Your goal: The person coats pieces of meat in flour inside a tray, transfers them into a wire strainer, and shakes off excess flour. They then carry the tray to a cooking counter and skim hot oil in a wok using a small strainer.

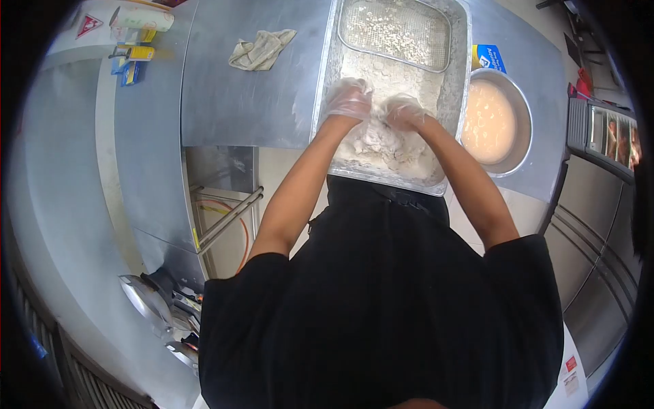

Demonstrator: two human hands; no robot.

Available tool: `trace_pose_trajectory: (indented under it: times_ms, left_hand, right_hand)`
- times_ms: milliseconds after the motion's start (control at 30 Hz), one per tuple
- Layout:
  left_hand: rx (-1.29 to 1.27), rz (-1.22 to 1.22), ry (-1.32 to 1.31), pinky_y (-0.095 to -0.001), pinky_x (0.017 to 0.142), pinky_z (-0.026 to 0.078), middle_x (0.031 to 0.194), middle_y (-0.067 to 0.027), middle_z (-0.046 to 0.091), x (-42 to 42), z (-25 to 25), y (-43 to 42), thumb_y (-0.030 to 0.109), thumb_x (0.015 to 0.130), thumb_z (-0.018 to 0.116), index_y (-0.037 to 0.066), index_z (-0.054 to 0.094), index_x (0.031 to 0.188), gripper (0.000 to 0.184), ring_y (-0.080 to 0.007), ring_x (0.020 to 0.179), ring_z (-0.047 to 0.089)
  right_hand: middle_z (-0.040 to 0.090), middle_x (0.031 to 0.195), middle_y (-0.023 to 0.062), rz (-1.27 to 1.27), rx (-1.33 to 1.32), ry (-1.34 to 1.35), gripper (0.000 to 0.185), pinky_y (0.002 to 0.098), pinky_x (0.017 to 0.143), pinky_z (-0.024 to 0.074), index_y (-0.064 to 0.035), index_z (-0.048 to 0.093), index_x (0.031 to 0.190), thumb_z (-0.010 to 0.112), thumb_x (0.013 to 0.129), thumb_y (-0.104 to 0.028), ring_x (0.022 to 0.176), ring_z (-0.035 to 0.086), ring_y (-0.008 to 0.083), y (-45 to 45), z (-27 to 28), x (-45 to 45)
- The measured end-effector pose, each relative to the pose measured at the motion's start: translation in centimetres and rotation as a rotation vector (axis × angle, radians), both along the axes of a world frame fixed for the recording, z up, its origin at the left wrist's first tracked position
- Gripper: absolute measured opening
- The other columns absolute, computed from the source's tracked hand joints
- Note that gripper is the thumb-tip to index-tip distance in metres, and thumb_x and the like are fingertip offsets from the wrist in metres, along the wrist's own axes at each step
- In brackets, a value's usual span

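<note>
My left hand [351, 99] and my right hand [406, 113] both wear clear plastic gloves dusted with flour. They are inside a deep metal tray [323, 102], over a bed of white flour [381, 76]. Between and just below them lie lumpy, flour-coated pieces [383, 141]; what these are cannot be made out. The glove film and flour hide the fingers of both hands. At the tray's far end sits a wire mesh basket [446, 51] with floury crumbs on it.
Right of the tray stands a round metal bowl [524, 126] of pale orange liquid [489, 123], with a blue and yellow box [489, 57] behind it. A crumpled cloth [262, 50] lies on the steel table [231, 102] to the left. Pans [146, 300] are at lower left.
</note>
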State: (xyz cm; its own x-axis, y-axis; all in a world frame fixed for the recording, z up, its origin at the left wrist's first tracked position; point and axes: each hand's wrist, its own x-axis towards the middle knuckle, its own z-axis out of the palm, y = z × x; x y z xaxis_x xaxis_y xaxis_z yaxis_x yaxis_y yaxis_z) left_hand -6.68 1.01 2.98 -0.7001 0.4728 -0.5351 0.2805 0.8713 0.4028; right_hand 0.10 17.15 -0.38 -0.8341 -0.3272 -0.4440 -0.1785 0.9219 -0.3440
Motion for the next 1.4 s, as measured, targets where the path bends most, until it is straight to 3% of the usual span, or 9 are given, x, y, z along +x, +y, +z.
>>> trace_pose_trajectory:
  times_ms: [267,500,567,700,933,1067,1167,1300,1400]
  left_hand:
    - [0.013,-0.257,-0.112,-0.0398,0.098,0.036,0.12,-0.0249,0.053,4.7,-8.9,-1.7,0.048,0.089,0.037,0.002,0.056,0.116,0.056,-0.0346,0.116,0.048]
    - [0.086,0.296,-0.728,-0.0357,0.107,0.021,0.143,-0.0213,0.026,6.1,-2.0,-0.9,0.067,0.083,0.034,0.003,0.027,0.139,0.085,-0.0341,0.13,0.03]
    - [0.259,0.488,-0.855,-0.0377,0.108,0.02,0.148,-0.0184,0.015,6.9,0.6,-0.6,0.069,0.078,0.043,0.006,0.017,0.143,0.094,-0.0354,0.131,0.027]
    - [0.425,0.679,-0.584,-0.0313,0.103,0.031,0.137,-0.0242,0.035,6.5,0.2,0.8,0.05,0.078,0.06,-0.002,0.018,0.141,0.092,-0.0302,0.127,0.036]
    - [0.624,0.489,-0.156,-0.031,0.086,0.046,0.112,-0.0199,0.058,3.9,-3.4,-2.0,0.013,0.068,0.074,-0.005,0.037,0.128,0.073,-0.0261,0.101,0.058]
    - [0.564,0.465,-0.048,-0.0329,0.08,0.048,0.097,-0.0118,0.065,5.5,-3.5,-1.8,0.027,0.079,0.066,0.006,0.052,0.118,0.047,-0.0266,0.087,0.062]
    - [0.463,-0.278,0.872,-0.0359,0.076,0.047,0.089,-0.0113,0.067,6.1,-4.8,-2.0,0.038,0.085,0.056,0.01,0.061,0.106,0.036,-0.0281,0.079,0.062]
    - [0.136,0.156,-0.11,-0.039,0.079,0.046,0.097,-0.0163,0.064,3.5,5.1,-0.7,0.042,0.087,0.049,0.009,0.06,0.109,0.041,-0.0319,0.086,0.061]
    - [0.193,0.242,-0.106,-0.0396,0.082,0.046,0.102,-0.0189,0.062,0.8,3.7,0.6,0.042,0.087,0.048,0.008,0.056,0.114,0.044,-0.0336,0.094,0.059]
  right_hand:
    - [0.066,0.086,0.0176,-0.144,0.284,0.146,0.023,0.0343,0.075,0.0495,-0.0069,0.066,0.089,0.047,0.081,-0.017,0.086,0.064,0.0266,0.8,0.4,6.6]
    - [0.06,0.08,0.0085,0.143,0.141,-0.122,0.02,0.0328,0.073,0.0462,-0.0032,0.062,0.088,0.052,0.084,-0.02,0.082,0.058,0.0215,0.9,-2.8,7.8]
    - [0.062,0.089,0.0135,-0.629,-0.416,-0.303,0.033,0.0351,0.079,0.0458,-0.0012,0.058,0.104,0.056,0.082,-0.026,0.087,0.059,0.0244,0.4,-1.6,8.1]
    - [0.059,0.108,0.0167,-1.148,-0.785,-0.247,0.05,0.0346,0.087,0.0421,0.0017,0.049,0.118,0.062,0.078,-0.025,0.1,0.055,0.0244,0.6,2.3,7.1]
    - [0.053,0.119,0.0188,-0.769,-0.489,0.27,0.053,0.0348,0.095,0.0382,-0.0009,0.046,0.124,0.064,0.076,-0.015,0.11,0.051,0.0279,3.9,4.4,6.5]
    - [0.057,0.115,0.0168,-0.799,-0.545,0.219,0.044,0.0344,0.096,0.0382,-0.0032,0.052,0.119,0.063,0.078,-0.017,0.111,0.051,0.0284,2.1,10.4,6.4]
    - [0.06,0.108,0.0159,-0.45,-0.162,0.0,0.036,0.0353,0.092,0.0399,-0.0036,0.057,0.112,0.06,0.081,-0.02,0.108,0.053,0.0282,3.6,10.3,5.3]
    - [0.062,0.095,0.0169,-0.568,-0.129,0.015,0.026,0.036,0.08,0.0463,-0.0036,0.06,0.104,0.044,0.088,-0.016,0.091,0.059,0.0272,4.7,8.8,2.9]
    - [0.061,0.097,0.0164,-0.558,-0.262,0.109,0.031,0.0363,0.075,0.0485,-0.004,0.054,0.113,0.037,0.09,-0.014,0.088,0.06,0.0242,7.8,-5.3,0.4]
